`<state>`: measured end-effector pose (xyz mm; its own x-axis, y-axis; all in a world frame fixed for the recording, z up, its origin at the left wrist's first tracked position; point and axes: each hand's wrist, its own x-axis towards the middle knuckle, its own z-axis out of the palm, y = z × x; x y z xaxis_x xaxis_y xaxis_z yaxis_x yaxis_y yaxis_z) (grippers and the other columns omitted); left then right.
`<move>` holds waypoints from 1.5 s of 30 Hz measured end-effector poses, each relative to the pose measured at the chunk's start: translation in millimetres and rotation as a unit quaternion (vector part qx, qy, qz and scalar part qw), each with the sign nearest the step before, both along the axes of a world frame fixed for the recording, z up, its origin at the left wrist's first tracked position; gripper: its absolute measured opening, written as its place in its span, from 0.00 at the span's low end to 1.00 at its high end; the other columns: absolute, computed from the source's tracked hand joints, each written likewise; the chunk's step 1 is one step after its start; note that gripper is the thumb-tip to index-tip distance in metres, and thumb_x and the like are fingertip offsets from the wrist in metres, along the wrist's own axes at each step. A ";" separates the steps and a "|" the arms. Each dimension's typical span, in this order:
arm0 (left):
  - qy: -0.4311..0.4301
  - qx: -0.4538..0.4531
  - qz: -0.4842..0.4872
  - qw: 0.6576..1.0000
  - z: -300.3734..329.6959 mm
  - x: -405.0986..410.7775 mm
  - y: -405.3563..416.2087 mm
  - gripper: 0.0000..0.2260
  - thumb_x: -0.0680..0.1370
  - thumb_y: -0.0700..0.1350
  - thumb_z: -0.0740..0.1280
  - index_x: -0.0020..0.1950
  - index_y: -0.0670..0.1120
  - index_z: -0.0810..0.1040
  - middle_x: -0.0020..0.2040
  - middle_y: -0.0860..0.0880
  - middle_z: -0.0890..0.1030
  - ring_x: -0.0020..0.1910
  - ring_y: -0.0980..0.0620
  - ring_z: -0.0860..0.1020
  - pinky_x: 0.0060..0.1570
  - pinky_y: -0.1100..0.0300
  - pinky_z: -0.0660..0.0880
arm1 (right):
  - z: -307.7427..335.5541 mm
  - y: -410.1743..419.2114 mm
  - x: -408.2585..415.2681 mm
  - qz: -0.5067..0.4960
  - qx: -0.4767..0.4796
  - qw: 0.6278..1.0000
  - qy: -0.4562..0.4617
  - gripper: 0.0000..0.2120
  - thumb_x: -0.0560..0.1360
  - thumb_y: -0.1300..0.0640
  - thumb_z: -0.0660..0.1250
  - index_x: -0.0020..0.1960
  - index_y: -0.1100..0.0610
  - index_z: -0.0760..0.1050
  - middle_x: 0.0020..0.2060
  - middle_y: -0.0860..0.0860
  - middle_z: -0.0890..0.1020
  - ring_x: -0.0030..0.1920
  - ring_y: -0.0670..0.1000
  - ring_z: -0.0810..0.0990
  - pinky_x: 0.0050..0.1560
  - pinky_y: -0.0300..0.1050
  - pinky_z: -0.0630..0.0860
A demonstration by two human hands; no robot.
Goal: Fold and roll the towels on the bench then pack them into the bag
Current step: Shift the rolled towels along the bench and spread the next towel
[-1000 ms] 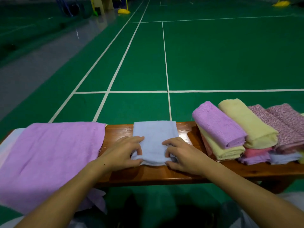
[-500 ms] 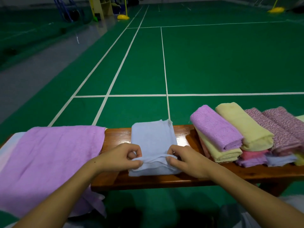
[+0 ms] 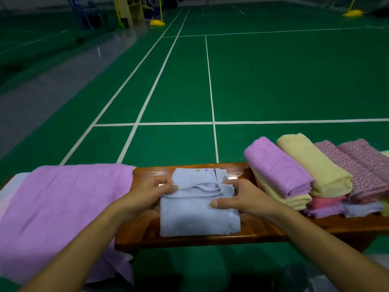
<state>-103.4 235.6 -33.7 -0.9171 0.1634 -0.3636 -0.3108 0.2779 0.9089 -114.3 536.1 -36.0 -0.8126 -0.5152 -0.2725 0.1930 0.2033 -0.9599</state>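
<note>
Both hands had carried the fold forward since the earlier frame – the pale blue towel [image 3: 197, 204] now lay doubled on itself, shorter front to back, where half a second before we saw only a thin lifted edge pinched up between them. We watched the left hand [image 3: 145, 196] pinch the folded layer at its left side, fingers [image 3: 166, 187] curled onto the cloth. The right hand [image 3: 242, 197] gripped the right side, thumb laid flat across the top and the other fingers tucked over the far edge. So both were grasping the towel, neither let go.

It sat in the middle of the wooden surface [image 3: 248, 232], between the spread purple towel [image 3: 63, 207] on the left and the finished stack on the right.

We judged it light and thoroughly limp – thin cloth that sagged and rucked, as the loose ridge across its top showed. It would not hold a crease unaided, so the sensible hold was at both side edges at once, pressing down while rolling, or the layers would slide apart.

Counting: one blue towel in work, one purple spread flat with a paler cloth [image 3: 12, 186] peeking from beneath. On the right, four rolls on top – purple [image 3: 277, 167], yellow [image 3: 313, 163], and two mottled mauve [image 3: 357, 171] – with more pieces underneath, too hidden to count. No bag was in view.
</note>
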 end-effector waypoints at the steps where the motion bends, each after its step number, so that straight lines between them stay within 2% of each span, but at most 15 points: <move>1: -0.018 0.029 0.028 0.999 -0.4 -1.4 2.5 0.08 0.82 0.46 0.71 0.43 0.47 0.81 0.35 0.49 0.80 0.29 0.55 0.75 0.29 0.64 0.70 | 1.5 0.2 -1.1 -0.010 0.000 1.000 0.023 0.15 0.75 0.61 0.79 0.60 0.61 0.83 0.53 0.50 0.89 0.55 0.49 0.87 0.51 0.42 0.82; 5: -0.077 0.069 0.023 0.994 3.7 -5.0 8.9 0.12 0.80 0.52 0.75 0.56 0.44 0.85 0.36 0.50 0.83 0.29 0.54 0.78 0.27 0.63 0.72 | -8.0 -0.9 -8.2 -0.100 0.054 0.989 0.090 0.04 0.80 0.59 0.73 0.53 0.57 0.85 0.45 0.46 0.89 0.44 0.42 0.86 0.39 0.37 0.78; 8: -0.022 0.048 -0.011 0.999 2.3 -13.7 5.4 0.15 0.77 0.48 0.79 0.62 0.46 0.86 0.53 0.45 0.88 0.49 0.44 0.87 0.50 0.50 0.82 | -12.5 -4.0 -12.6 -0.141 0.076 0.981 0.105 0.09 0.82 0.53 0.71 0.50 0.57 0.85 0.43 0.50 0.89 0.42 0.49 0.86 0.41 0.44 0.79; 10: 0.002 0.034 0.009 0.999 -0.4 -21.4 3.3 0.13 0.79 0.43 0.76 0.63 0.45 0.85 0.58 0.45 0.88 0.57 0.42 0.86 0.60 0.45 0.81 | -14.2 -5.4 -16.9 -0.165 0.079 0.977 0.109 0.10 0.82 0.51 0.70 0.50 0.56 0.86 0.44 0.49 0.89 0.46 0.52 0.87 0.46 0.48 0.82; 14: 0.026 0.015 0.063 0.998 -0.2 -35.9 8.3 0.10 0.81 0.46 0.74 0.60 0.44 0.85 0.54 0.46 0.89 0.54 0.44 0.87 0.55 0.48 0.83 | -20.9 -10.6 -27.6 -0.204 0.087 0.963 0.155 0.18 0.78 0.43 0.70 0.48 0.59 0.85 0.43 0.54 0.88 0.49 0.63 0.86 0.51 0.67 0.83; 16: 0.045 0.000 0.071 0.996 -1.2 -42.6 12.5 0.10 0.82 0.48 0.73 0.60 0.45 0.85 0.53 0.48 0.89 0.53 0.46 0.88 0.54 0.47 0.83 | -25.9 -12.5 -36.8 -0.205 0.103 0.957 0.179 0.19 0.78 0.43 0.69 0.47 0.59 0.84 0.41 0.56 0.87 0.45 0.61 0.85 0.47 0.63 0.83; 19: 0.051 -0.019 0.086 0.995 -7.9 -53.2 16.9 0.09 0.83 0.48 0.72 0.59 0.44 0.85 0.52 0.48 0.89 0.51 0.47 0.88 0.51 0.49 0.83 | -31.1 -17.1 -50.6 -0.227 0.111 0.951 0.177 0.16 0.80 0.48 0.70 0.42 0.60 0.81 0.38 0.60 0.84 0.35 0.50 0.78 0.39 0.49 0.75; 25: 0.028 -0.083 0.120 0.989 -36.5 -68.8 15.2 0.11 0.82 0.52 0.72 0.56 0.44 0.84 0.51 0.47 0.88 0.51 0.46 0.86 0.54 0.45 0.83 | -43.5 -28.8 -62.1 -0.249 0.137 0.950 0.133 0.13 0.80 0.51 0.71 0.46 0.60 0.85 0.42 0.56 0.87 0.46 0.58 0.86 0.47 0.57 0.83; 27: 0.060 -0.140 0.115 0.982 -44.0 -73.8 12.1 0.11 0.81 0.53 0.73 0.50 0.45 0.83 0.43 0.46 0.86 0.43 0.46 0.84 0.46 0.49 0.81 | -46.2 -27.9 -64.9 -0.264 0.171 0.937 0.151 0.11 0.78 0.52 0.72 0.43 0.60 0.85 0.40 0.55 0.87 0.45 0.57 0.86 0.46 0.55 0.82; 30: 0.125 -0.283 0.081 0.948 -47.4 -74.3 13.6 0.13 0.80 0.54 0.73 0.42 0.47 0.79 0.35 0.50 0.79 0.36 0.49 0.76 0.35 0.56 0.68 | -47.0 -27.0 -66.1 -0.272 0.212 0.922 0.179 0.06 0.76 0.55 0.75 0.42 0.56 0.85 0.38 0.47 0.86 0.43 0.48 0.84 0.47 0.48 0.80; 35: 0.122 -0.370 0.060 0.919 -48.6 -73.4 16.8 0.11 0.81 0.58 0.70 0.52 0.51 0.76 0.43 0.53 0.80 0.42 0.52 0.78 0.37 0.57 0.69 | -51.2 -28.7 -66.4 -0.279 0.263 0.901 0.200 0.08 0.75 0.58 0.76 0.52 0.56 0.80 0.43 0.46 0.81 0.44 0.47 0.80 0.46 0.43 0.76; 37: 0.123 -0.397 0.059 0.907 -44.7 -68.9 18.0 0.15 0.81 0.59 0.69 0.58 0.51 0.71 0.47 0.54 0.79 0.43 0.54 0.77 0.35 0.58 0.68 | -52.5 -29.2 -64.4 -0.267 0.281 0.893 0.230 0.12 0.75 0.58 0.76 0.56 0.54 0.78 0.48 0.48 0.81 0.49 0.50 0.81 0.51 0.48 0.79; 39: 0.187 -0.470 0.064 0.860 -40.4 -61.6 18.4 0.18 0.81 0.60 0.68 0.63 0.51 0.69 0.52 0.52 0.78 0.46 0.51 0.78 0.34 0.57 0.69 | -50.7 -29.8 -59.0 -0.246 0.334 0.851 0.322 0.14 0.76 0.57 0.74 0.60 0.53 0.77 0.55 0.50 0.79 0.56 0.53 0.78 0.57 0.52 0.78; 42: 0.323 -0.505 0.023 0.800 -44.0 -54.6 20.8 0.21 0.81 0.61 0.66 0.69 0.51 0.72 0.64 0.51 0.77 0.59 0.49 0.77 0.49 0.53 0.78 | -42.1 -34.5 -49.5 -0.188 0.363 0.789 0.459 0.15 0.80 0.54 0.69 0.65 0.56 0.77 0.63 0.53 0.76 0.64 0.55 0.73 0.63 0.52 0.76; 45: 0.330 -0.459 -0.104 0.818 -53.4 -45.9 30.1 0.26 0.84 0.61 0.59 0.79 0.50 0.69 0.79 0.49 0.70 0.79 0.48 0.66 0.77 0.49 0.65 | -50.6 -41.6 -40.5 -0.040 0.357 0.800 0.482 0.21 0.84 0.48 0.60 0.72 0.59 0.74 0.75 0.59 0.71 0.77 0.60 0.66 0.78 0.59 0.65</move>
<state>-149.4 265.7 -87.1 -0.9503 0.2772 0.1420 0.3047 0.9220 0.2388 -154.8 494.5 -86.6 -0.8448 -0.4444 0.2980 -0.5267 0.7890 -0.3164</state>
